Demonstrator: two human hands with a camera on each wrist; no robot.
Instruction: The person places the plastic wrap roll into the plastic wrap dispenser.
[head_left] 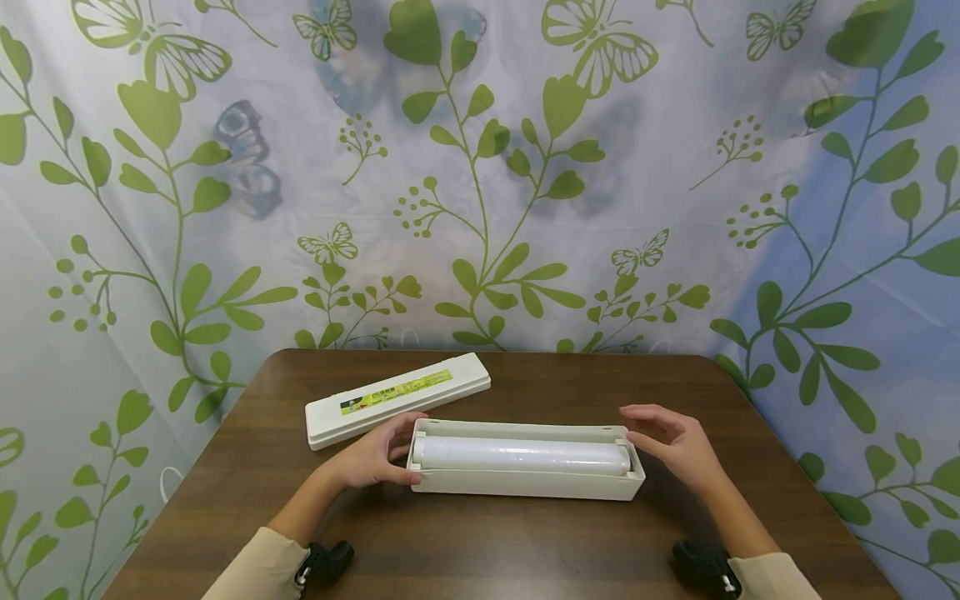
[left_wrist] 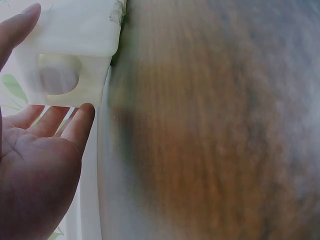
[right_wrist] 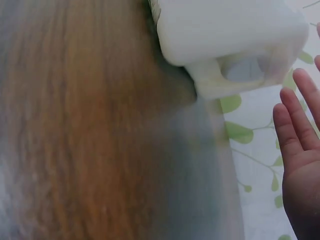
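A long white plastic box (head_left: 525, 484) lies lidless on the table, holding a roll of what looks like cling film (head_left: 525, 456). At its left end, my left hand (head_left: 375, 457) grips the box, thumb at the front corner and fingers at the back one. The left wrist view shows that end wall (left_wrist: 92, 85) with a round opening, the roll's end visible through it. Beside the right end, my right hand (head_left: 681, 447) is spread with its fingers loosely extended. In the right wrist view, those fingers (right_wrist: 292, 125) stand slightly apart from the box (right_wrist: 230, 30).
Behind and left of the box lies its white lid (head_left: 397, 409), slanted, with a yellow-green label (head_left: 397, 392). The brown wooden table (head_left: 517, 546) ends at a patterned curtain (head_left: 510, 208). Black wrist devices (head_left: 326, 564) sit at both sleeves.
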